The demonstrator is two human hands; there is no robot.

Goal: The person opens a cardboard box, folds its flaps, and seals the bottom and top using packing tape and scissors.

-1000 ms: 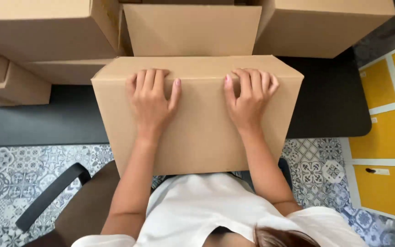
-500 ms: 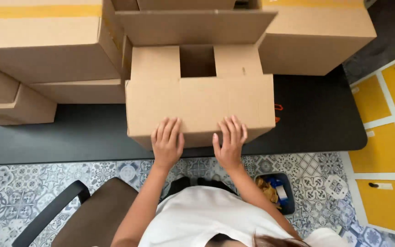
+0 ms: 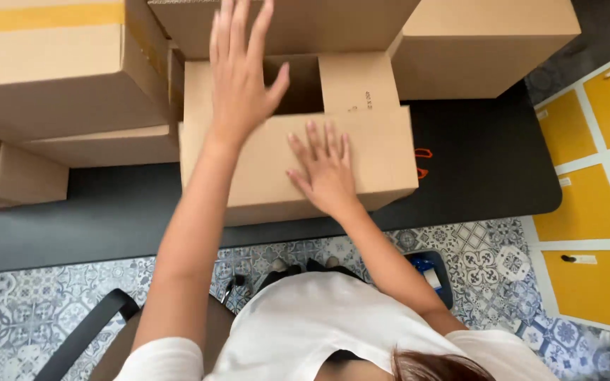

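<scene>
A brown cardboard box (image 3: 383, 152) stands on the dark table (image 3: 488, 169) in front of me, its near flap folded down and a gap showing between the side flaps. My right hand (image 3: 323, 169) lies flat on the near flap with fingers spread. My left hand (image 3: 243, 70) is raised open above the box's far left part, fingers stretched toward the far flap (image 3: 333, 21). Neither hand holds anything.
Several more cardboard boxes are stacked at the left (image 3: 44, 70) and at the back right (image 3: 481, 42). Yellow drawer fronts (image 3: 587, 212) stand at the right. A small bin (image 3: 432, 275) sits on the patterned floor, and a chair armrest (image 3: 82, 331) is at lower left.
The box has been tipped upright from my lap onto the table. My left hand has risen from the box's near edge toward the far flap; my right hand slid up onto the near flap.
</scene>
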